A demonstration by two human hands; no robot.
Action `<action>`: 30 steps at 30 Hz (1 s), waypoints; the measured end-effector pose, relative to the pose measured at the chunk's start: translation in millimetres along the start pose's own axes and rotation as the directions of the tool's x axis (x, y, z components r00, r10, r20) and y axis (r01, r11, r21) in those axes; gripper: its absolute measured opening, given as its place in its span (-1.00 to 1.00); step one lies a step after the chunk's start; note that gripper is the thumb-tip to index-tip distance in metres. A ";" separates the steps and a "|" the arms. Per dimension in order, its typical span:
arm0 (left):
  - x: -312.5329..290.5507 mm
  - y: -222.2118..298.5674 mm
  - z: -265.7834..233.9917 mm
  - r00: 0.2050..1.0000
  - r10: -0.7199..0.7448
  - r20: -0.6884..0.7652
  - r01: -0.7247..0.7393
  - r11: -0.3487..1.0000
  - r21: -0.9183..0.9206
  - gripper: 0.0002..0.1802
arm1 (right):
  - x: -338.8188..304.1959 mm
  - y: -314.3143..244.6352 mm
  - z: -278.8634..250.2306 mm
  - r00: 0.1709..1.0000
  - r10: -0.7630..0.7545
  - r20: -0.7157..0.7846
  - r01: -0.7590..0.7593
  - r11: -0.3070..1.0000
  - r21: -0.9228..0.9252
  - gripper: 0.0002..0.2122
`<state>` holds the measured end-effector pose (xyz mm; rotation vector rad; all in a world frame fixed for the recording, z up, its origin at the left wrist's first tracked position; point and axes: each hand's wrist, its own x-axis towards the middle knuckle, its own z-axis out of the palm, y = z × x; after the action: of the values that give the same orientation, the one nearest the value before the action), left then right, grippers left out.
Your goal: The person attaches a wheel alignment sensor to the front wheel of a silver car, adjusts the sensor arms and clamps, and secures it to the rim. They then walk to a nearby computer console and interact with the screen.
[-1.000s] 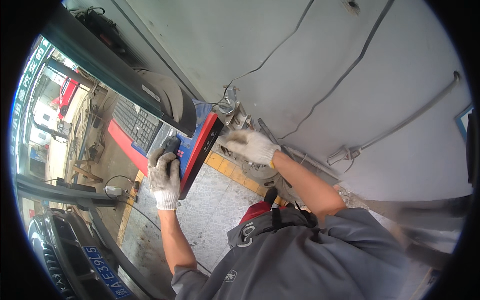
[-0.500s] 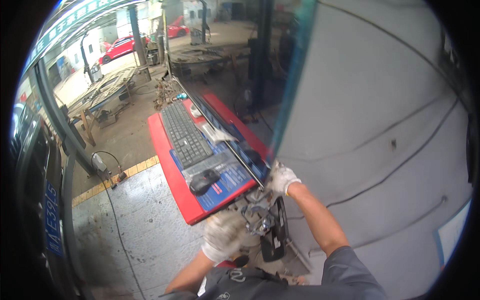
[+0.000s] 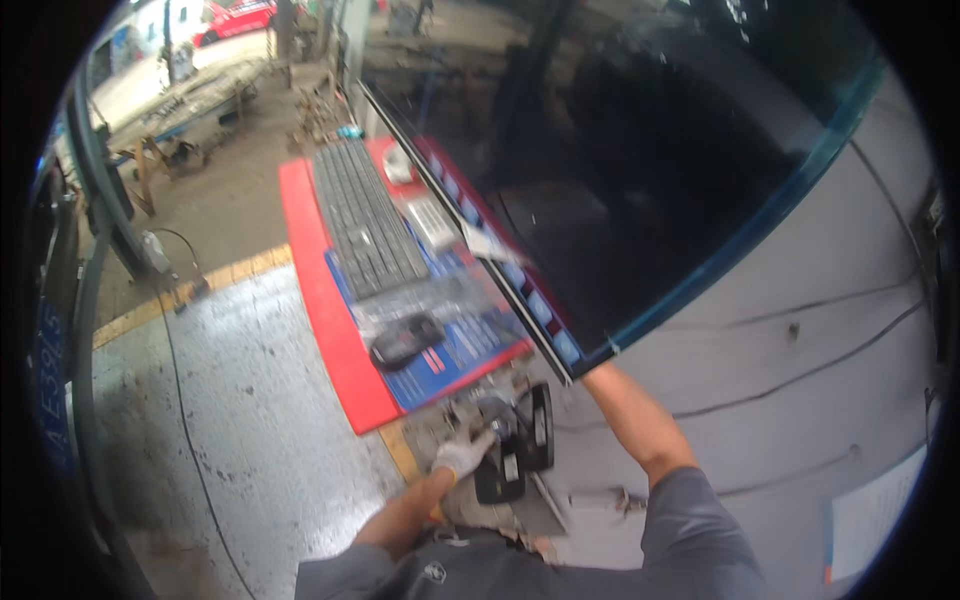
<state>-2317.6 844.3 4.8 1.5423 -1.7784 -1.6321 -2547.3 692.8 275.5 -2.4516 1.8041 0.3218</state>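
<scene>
My left hand, in a pale work glove, is closed at the top of a black panel-shaped device with a metal fitting; the exact grip is blurred. Beside it stands a second black panel. Silvery metal clamp parts sit just above my fingers. My right forearm reaches up behind the large dark monitor. The monitor hides my right hand completely, so its fingers cannot be seen.
A red stand top carries a black keyboard, a black mouse and a blue printed mat. Cables run along the grey wall. Another cable crosses the pale floor. At left stands a metal post.
The monitor's screen has swung round to face me more, and my right hand has gone out of sight behind it. My left hand has moved onto a black panel; two panels now show.
</scene>
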 end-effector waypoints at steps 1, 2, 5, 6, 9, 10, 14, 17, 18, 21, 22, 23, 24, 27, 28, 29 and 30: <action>8.6 -0.2 5.3 1.000 0.021 -0.002 -0.021 1.000 -0.015 0.08 | -0.3 3.0 -0.6 1.000 0.008 0.005 -0.008 1.000 0.002 -0.54; 15.3 -0.8 10.1 1.000 -0.001 0.015 0.002 0.999 -0.045 0.08 | 0.6 5.9 -1.0 1.000 0.018 0.008 -0.018 1.000 0.002 -0.54; 30.0 4.4 18.5 0.994 -0.071 0.077 0.077 0.995 -0.069 0.08 | -1.7 13.5 -2.4 0.999 0.050 0.021 -0.051 0.998 0.024 -0.55; 28.9 7.3 22.1 0.995 -0.057 0.083 0.064 0.994 -0.088 0.09 | -1.8 14.9 -2.7 0.998 0.056 0.029 -0.057 0.998 0.025 -0.55; 22.5 22.8 29.9 0.985 -0.122 0.120 0.137 0.982 -0.130 0.15 | -6.5 18.9 -4.4 0.997 0.067 0.037 -0.068 0.997 0.034 -0.56; 19.7 28.7 34.2 0.981 -0.123 0.150 0.141 0.983 -0.115 0.18 | -6.7 19.5 -4.6 0.997 0.069 0.036 -0.071 0.997 0.035 -0.56; 16.6 45.3 56.8 0.930 -0.230 0.286 0.290 0.938 -0.191 0.29 | -4.4 23.3 -5.8 0.996 0.078 0.039 -0.080 0.996 0.042 -0.57; 18.5 42.2 74.4 0.882 -0.242 0.406 0.320 0.938 -0.137 0.29 | -1.7 24.6 -4.9 0.996 0.077 0.042 -0.079 0.996 0.044 -0.58; 17.5 40.4 83.5 0.886 -0.233 0.401 0.311 0.940 -0.140 0.28 | -1.2 24.7 -4.3 0.996 0.078 0.042 -0.079 0.996 0.043 -0.58; 18.3 30.0 105.1 0.918 -0.200 0.342 0.279 0.939 -0.202 0.23 | -0.9 25.4 -3.3 0.996 0.076 0.044 -0.078 0.996 0.040 -0.59; 19.0 27.1 113.3 0.938 -0.175 0.300 0.261 0.925 -0.277 0.22 | -1.6 26.0 -3.4 0.996 0.078 0.044 -0.080 0.996 0.042 -0.59; 20.6 23.8 120.4 0.946 -0.171 0.276 0.263 0.901 -0.346 0.20 | -0.5 26.4 -3.6 0.996 0.080 0.048 -0.082 0.996 0.041 -0.60; 25.3 20.8 125.6 0.936 -0.210 0.283 0.309 0.875 -0.373 0.17 | -2.2 27.8 -4.6 0.995 0.082 0.048 -0.084 0.996 0.037 -0.60; 43.0 13.3 139.4 0.862 -0.341 0.374 0.494 0.730 -0.472 0.04 | 0.7 30.1 -6.8 0.996 0.082 0.040 -0.083 0.996 0.036 -0.60; 48.3 11.1 144.4 0.839 -0.363 0.405 0.539 0.657 -0.527 -0.01 | 0.4 32.3 -8.6 0.996 0.079 0.041 -0.081 0.996 0.040 -0.61; 56.6 9.7 148.1 0.795 -0.405 0.452 0.606 0.567 -0.557 -0.07 | 1.9 31.1 -7.3 0.996 0.078 0.041 -0.079 0.996 0.037 -0.61; 57.8 7.4 155.3 0.753 -0.443 0.487 0.657 0.458 -0.599 -0.20 | 3.0 33.8 -9.3 0.997 0.073 0.038 -0.074 0.997 0.034 -0.61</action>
<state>-2463.9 880.8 -64.4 1.5657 -0.4034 -2.5339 -2577.5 678.0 285.9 -2.3439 1.8714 0.3348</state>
